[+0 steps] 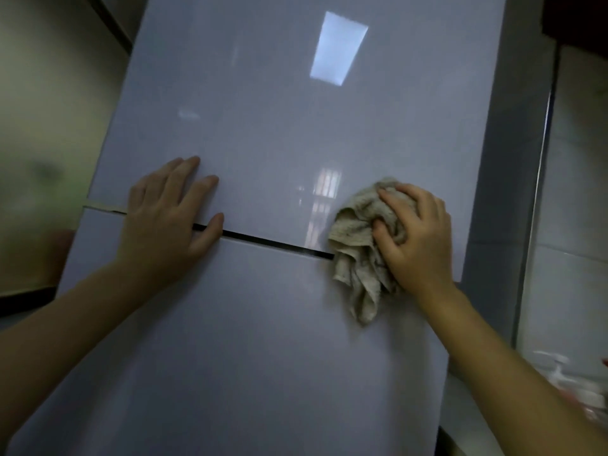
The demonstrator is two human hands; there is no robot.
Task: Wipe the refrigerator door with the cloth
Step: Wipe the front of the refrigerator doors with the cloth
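head view: our right hand (415, 233) is clenched on the crumpled beige cloth (358, 248), pressing it to the glossy refrigerator door (263, 126) at the dark seam (263, 240) between upper and lower doors, near the right edge. our left hand (167, 218) lies flat across that seam, fingers spread, holding nothing.

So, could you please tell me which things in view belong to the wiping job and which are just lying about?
Part of the job:
- cloth, bunched under the right hand
- fridge doors, upper and lower
- left hand, flat across the door gap

Just lying about:
- blurred clear plastic at lower right, too unclear to identify
- tiled wall
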